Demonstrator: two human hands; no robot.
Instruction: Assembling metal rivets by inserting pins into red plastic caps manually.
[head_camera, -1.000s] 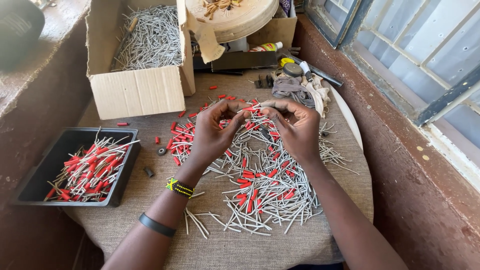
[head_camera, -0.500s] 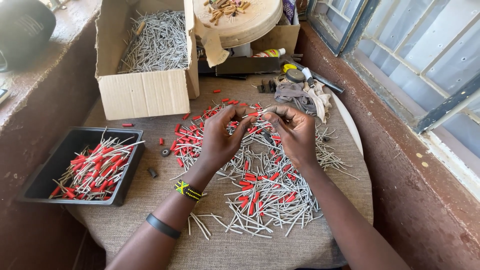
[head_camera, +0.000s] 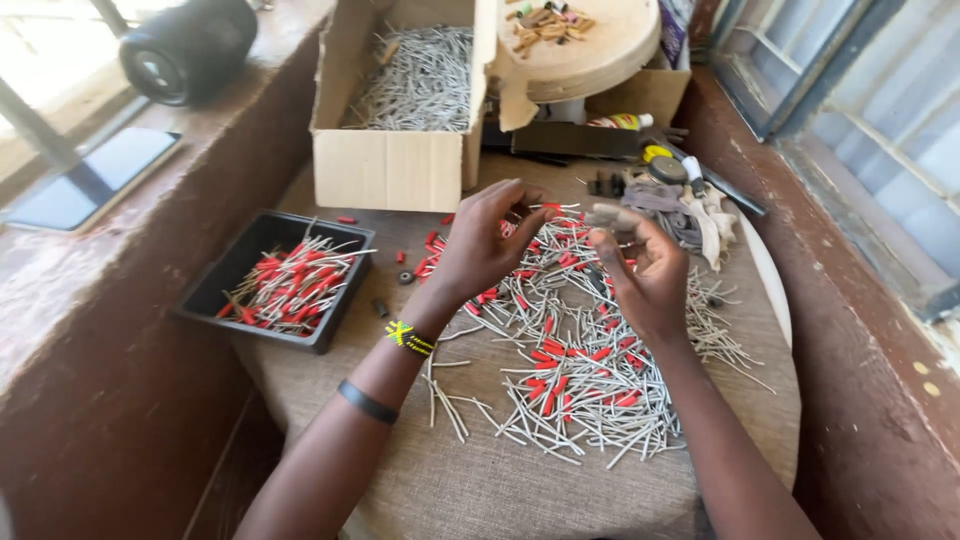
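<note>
My left hand (head_camera: 480, 250) hovers over a heap of thin metal pins (head_camera: 575, 365), many with red sleeves, spread on a cloth-covered round table (head_camera: 500, 470). Its thumb and forefinger are pinched on a thin pin. My right hand (head_camera: 648, 275) is raised a short way to its right, palm toward me, fingers curled and thumb meeting the fingertips. What it grips is too small to make out. The two hands are apart, above the far part of the heap. A beaded band and a black band sit on my left wrist.
A black tray (head_camera: 215, 290) of red-sleeved pins stands at the left. A cardboard box (head_camera: 390, 170) of bare pins is behind, beside a round wooden board (head_camera: 600, 60). Tools and rags (head_camera: 685, 195) lie at the back right. A speaker (head_camera: 190, 45) and phone (head_camera: 95, 180) rest on the left ledge.
My hands, joined over the heap a second ago, have lifted and drawn apart. The view has shifted left, showing more of the ledge.
</note>
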